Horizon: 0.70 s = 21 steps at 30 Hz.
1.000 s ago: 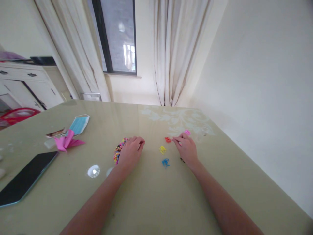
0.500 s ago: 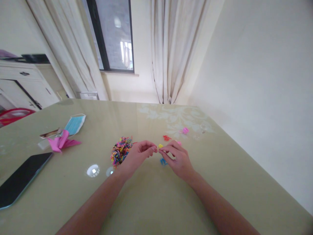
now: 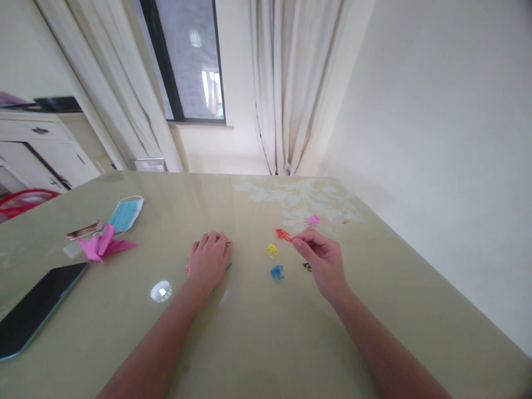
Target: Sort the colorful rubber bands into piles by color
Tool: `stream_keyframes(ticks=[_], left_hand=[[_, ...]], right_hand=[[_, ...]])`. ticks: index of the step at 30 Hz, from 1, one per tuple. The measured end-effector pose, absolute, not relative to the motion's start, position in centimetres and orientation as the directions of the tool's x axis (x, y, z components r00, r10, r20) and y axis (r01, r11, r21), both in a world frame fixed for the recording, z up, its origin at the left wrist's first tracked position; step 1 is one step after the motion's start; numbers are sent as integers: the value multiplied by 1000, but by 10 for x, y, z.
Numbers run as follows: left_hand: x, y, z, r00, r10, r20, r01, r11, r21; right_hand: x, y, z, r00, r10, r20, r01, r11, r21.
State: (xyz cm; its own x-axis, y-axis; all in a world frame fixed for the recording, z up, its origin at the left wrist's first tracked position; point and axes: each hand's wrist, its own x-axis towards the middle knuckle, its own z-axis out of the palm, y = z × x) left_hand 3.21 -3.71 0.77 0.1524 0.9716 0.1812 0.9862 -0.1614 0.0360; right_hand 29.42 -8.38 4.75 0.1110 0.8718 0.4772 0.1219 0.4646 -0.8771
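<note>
My left hand (image 3: pixel 210 259) lies over a pile of many-coloured small rubber bands (image 3: pixel 229 266), hiding most of it; its fingers are bent slightly apart over the bands, their tips out of sight. With thumb and fingertips pinched, my right hand (image 3: pixel 322 260) holds a red rubber band at the right edge of a small red cluster (image 3: pixel 282 234). Nearer to me than the red bands are a yellow cluster (image 3: pixel 272 251) and a blue cluster (image 3: pixel 277 273). Some black bands (image 3: pixel 307 266) show partly beside my right hand.
A pink cluster (image 3: pixel 314 220) sits beyond my right hand. At the left lie a phone (image 3: pixel 39 307), a pink folded-paper bird (image 3: pixel 103 244), a blue face mask (image 3: pixel 127 215) and a brown strip (image 3: pixel 84 230). The glossy table (image 3: pixel 249 343) runs along a wall at the right.
My hands have parted from over the yellow cluster. The left moved left onto the pile; the right moved right and pinches a red band. The yellow and black bands are now uncovered.
</note>
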Motion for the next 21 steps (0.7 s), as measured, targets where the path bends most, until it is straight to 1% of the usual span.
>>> stream_keyframes(ticks=[3,7,12,15,17,19,21], left_hand=[[31,-34,6,155,974,162,986,-164,42],[31,-31,6,157,974,164,981,-173,87],[31,-29,5,146,974,175,983,-163,86],[31,-29,5,136,974,181,985,-154,84],[32,-28,5,138,974,179,984,-156,91],[32,-28,6,147,974,170,981,-166,103],[32,-28,6,158,974,164,977,-178,116]], right_hand=[[294,-83,46,119,873,472,93,464,-881],[295,-81,45,134,875,465,73,460,-885],[301,-73,38,141,870,473,146,455,-879],[308,-61,27,133,873,470,255,428,-867],[313,-53,18,111,869,482,388,409,-826],[317,-46,8,60,858,511,551,398,-734],[319,-40,-1,-15,860,510,688,379,-619]])
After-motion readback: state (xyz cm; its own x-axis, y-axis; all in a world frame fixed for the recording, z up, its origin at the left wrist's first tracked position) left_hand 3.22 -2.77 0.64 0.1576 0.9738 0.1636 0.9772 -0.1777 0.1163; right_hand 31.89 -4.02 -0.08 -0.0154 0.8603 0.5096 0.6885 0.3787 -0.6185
